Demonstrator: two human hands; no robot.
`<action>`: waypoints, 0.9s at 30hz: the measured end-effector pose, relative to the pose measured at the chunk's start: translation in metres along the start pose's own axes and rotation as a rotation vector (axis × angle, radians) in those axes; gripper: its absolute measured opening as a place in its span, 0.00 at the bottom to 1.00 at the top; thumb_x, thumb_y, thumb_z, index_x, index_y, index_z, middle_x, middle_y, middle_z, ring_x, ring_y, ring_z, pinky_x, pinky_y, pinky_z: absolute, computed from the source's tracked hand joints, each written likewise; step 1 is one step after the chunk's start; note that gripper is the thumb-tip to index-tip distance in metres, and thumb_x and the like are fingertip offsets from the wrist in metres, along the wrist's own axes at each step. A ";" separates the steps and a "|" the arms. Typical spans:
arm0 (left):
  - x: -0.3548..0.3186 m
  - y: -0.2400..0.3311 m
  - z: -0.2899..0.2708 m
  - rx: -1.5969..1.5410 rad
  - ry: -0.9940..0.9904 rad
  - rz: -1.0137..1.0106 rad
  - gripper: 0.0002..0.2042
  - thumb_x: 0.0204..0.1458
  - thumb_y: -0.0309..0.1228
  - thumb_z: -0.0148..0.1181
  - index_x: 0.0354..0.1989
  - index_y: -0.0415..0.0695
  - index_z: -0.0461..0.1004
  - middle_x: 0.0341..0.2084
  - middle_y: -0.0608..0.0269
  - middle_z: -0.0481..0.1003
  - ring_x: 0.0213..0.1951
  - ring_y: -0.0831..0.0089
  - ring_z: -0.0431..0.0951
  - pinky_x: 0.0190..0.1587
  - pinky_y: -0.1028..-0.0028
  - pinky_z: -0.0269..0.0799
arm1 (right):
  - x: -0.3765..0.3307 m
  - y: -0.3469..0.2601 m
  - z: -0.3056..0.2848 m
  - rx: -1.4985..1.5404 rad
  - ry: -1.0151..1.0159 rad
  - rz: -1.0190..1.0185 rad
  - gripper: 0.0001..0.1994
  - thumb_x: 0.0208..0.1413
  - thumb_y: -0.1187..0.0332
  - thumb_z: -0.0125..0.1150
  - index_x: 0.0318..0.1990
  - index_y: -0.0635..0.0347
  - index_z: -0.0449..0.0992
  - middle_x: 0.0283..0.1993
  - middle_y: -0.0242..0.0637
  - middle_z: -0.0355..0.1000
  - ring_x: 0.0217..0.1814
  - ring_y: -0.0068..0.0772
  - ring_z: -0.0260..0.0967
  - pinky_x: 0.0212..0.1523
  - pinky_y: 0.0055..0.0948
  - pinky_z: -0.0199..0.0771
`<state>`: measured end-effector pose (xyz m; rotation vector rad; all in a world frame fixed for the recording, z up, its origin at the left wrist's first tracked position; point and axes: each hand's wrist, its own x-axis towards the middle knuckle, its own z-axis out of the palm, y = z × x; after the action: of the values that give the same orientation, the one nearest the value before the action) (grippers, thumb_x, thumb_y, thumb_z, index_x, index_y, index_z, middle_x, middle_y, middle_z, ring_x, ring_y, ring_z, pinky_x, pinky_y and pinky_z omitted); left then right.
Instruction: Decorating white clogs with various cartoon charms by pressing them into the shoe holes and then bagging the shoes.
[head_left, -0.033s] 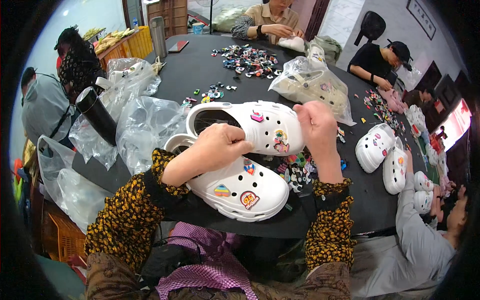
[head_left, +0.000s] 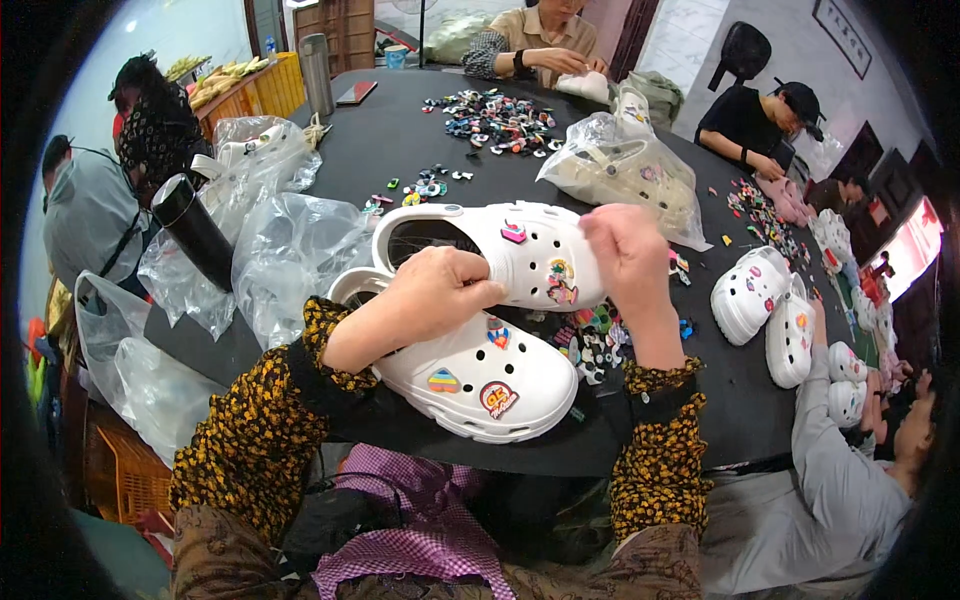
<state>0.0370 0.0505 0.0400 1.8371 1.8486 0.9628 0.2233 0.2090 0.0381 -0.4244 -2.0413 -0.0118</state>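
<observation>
Two white clogs lie side by side in front of me, both with colourful charms in their holes. The far clog (head_left: 530,232) bears a pink charm and a pair of figure-like charms. The near clog (head_left: 500,375) carries a rainbow heart and a red-rimmed badge. My left hand (head_left: 440,290) is pinched closed on the near side of the far clog's opening, its forearm crossing above the near clog. At the far clog's toe, my right hand (head_left: 632,252) is curled closed and slightly blurred. Whatever its fingers hold, if anything, is hidden.
Loose charms (head_left: 500,120) are heaped across the black table (head_left: 370,130), with more (head_left: 595,345) beside the clogs. Clear plastic bags (head_left: 300,250) and a black bottle (head_left: 192,230) stand left. A bagged beige clog (head_left: 630,180) and another white pair (head_left: 750,295) sit right. Other people work around the table.
My right hand has shifted slightly left at the far clog's toe. The left hand and both clogs look unmoved.
</observation>
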 end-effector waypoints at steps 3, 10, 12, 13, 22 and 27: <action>0.002 -0.003 0.002 -0.006 0.028 0.021 0.14 0.46 0.35 0.59 0.23 0.33 0.72 0.15 0.49 0.68 0.20 0.65 0.69 0.26 0.66 0.65 | -0.001 -0.020 0.003 0.306 -0.061 -0.111 0.07 0.51 0.67 0.62 0.25 0.57 0.76 0.24 0.37 0.71 0.30 0.42 0.68 0.33 0.38 0.67; 0.003 0.001 0.000 0.044 0.015 -0.004 0.13 0.45 0.37 0.57 0.22 0.37 0.75 0.16 0.49 0.72 0.21 0.56 0.74 0.28 0.63 0.68 | -0.005 -0.030 0.016 0.166 -0.095 -0.269 0.07 0.47 0.67 0.65 0.24 0.56 0.74 0.23 0.35 0.69 0.29 0.40 0.67 0.32 0.37 0.66; 0.002 -0.002 0.003 0.038 0.017 0.011 0.14 0.46 0.37 0.58 0.22 0.36 0.74 0.15 0.49 0.70 0.20 0.59 0.73 0.26 0.64 0.67 | -0.004 -0.032 0.019 0.105 -0.104 -0.299 0.09 0.46 0.66 0.65 0.22 0.56 0.72 0.22 0.35 0.68 0.28 0.40 0.66 0.31 0.37 0.65; 0.002 -0.003 0.003 0.033 0.019 0.027 0.14 0.46 0.36 0.59 0.22 0.34 0.73 0.14 0.50 0.69 0.19 0.63 0.71 0.25 0.66 0.65 | -0.004 -0.034 0.020 0.065 -0.121 -0.316 0.09 0.47 0.66 0.65 0.22 0.56 0.72 0.22 0.35 0.66 0.27 0.40 0.65 0.30 0.37 0.64; 0.000 0.003 0.000 0.049 -0.021 -0.010 0.14 0.45 0.37 0.58 0.21 0.36 0.75 0.15 0.49 0.71 0.20 0.58 0.74 0.27 0.64 0.68 | -0.008 -0.037 0.022 0.011 -0.056 -0.355 0.14 0.48 0.64 0.66 0.19 0.55 0.66 0.19 0.34 0.62 0.23 0.39 0.62 0.25 0.37 0.62; 0.001 0.000 0.000 0.004 0.030 -0.016 0.13 0.46 0.36 0.58 0.23 0.36 0.76 0.15 0.48 0.71 0.20 0.57 0.74 0.27 0.64 0.68 | -0.009 -0.033 0.015 0.031 0.013 -0.354 0.14 0.50 0.66 0.65 0.20 0.58 0.66 0.19 0.36 0.60 0.20 0.43 0.59 0.21 0.38 0.59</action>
<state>0.0367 0.0516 0.0406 1.8170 1.8815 0.9862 0.2045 0.1780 0.0289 -0.0396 -2.0764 -0.1978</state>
